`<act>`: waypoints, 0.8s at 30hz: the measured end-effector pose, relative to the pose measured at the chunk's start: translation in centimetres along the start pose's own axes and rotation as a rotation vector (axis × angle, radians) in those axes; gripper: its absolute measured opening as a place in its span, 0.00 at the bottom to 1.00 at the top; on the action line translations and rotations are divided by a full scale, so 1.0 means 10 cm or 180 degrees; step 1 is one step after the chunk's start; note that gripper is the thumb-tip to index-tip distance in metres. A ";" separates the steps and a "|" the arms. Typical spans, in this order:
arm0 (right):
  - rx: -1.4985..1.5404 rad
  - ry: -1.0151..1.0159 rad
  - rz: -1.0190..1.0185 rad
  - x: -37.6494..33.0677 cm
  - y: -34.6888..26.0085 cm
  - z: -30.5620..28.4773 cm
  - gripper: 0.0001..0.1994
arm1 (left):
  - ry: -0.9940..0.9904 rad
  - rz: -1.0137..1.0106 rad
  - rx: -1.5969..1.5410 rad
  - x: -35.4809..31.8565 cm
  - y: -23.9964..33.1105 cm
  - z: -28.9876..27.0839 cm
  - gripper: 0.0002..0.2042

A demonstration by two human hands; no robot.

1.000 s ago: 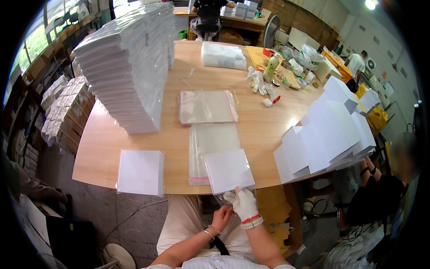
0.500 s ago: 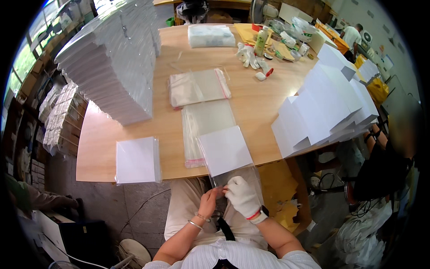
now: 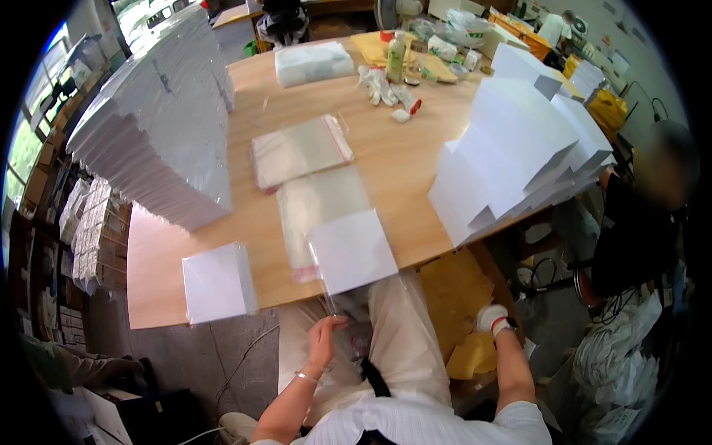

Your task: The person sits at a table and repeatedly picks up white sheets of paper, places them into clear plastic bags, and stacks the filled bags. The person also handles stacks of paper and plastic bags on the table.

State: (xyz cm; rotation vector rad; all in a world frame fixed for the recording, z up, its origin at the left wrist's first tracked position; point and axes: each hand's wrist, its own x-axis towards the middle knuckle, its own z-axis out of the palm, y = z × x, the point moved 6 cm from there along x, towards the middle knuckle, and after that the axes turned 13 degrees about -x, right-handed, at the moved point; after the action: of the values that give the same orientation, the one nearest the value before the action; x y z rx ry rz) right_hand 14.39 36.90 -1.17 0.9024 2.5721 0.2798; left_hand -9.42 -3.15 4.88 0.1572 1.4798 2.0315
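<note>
A stack of white sheets point(image 3: 354, 251) in a clear plastic bag lies at the table's front edge, the bag's end hanging over toward my lap. My left hand point(image 3: 322, 343), bare with a bracelet, is closed at that hanging end, fingertips pinching the plastic. Out to the right, my right hand point(image 3: 492, 319) in a white glove is apart from the bag, above yellow-brown paper in a box; its fingers are blurred. Flat clear bags point(image 3: 322, 196) with a pink-edged end lie just beyond the sheets, and another pile of bags point(image 3: 302, 153) is behind them.
A bagged white stack point(image 3: 219, 285) sits front left. Tall wrapped stacks point(image 3: 159, 141) rise at the left, loose white stacks point(image 3: 512, 148) at the right. A bottle point(image 3: 395, 58) and gloves point(image 3: 377, 85) lie farther back. A box point(image 3: 482, 278) stands below right; a person point(image 3: 638, 222) sits beyond.
My right hand has left the bag's end and swung out to the right over the box. My left hand stays near the bag's end. The whole view has shifted and tilted.
</note>
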 end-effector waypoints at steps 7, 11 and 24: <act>0.2714 0.1986 -0.1628 -0.10 -1.49 -2.26 0.09 | -0.0526 0.3254 0.4494 0.04 0.86 0.41 0.14; 0.1682 0.3148 -0.3455 -0.23 -1.70 -2.66 0.02 | -0.1629 0.3280 0.4095 0.14 0.91 0.35 0.15; 0.3260 -0.0220 -0.1178 0.27 -1.80 -2.39 0.10 | 0.0306 0.1348 0.1694 0.69 0.88 0.03 0.05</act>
State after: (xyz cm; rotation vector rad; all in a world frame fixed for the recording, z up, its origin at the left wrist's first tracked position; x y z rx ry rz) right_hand -7.81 23.39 13.86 0.6487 2.6778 -1.2346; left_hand -18.37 -0.88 11.13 0.6428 2.1712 1.9162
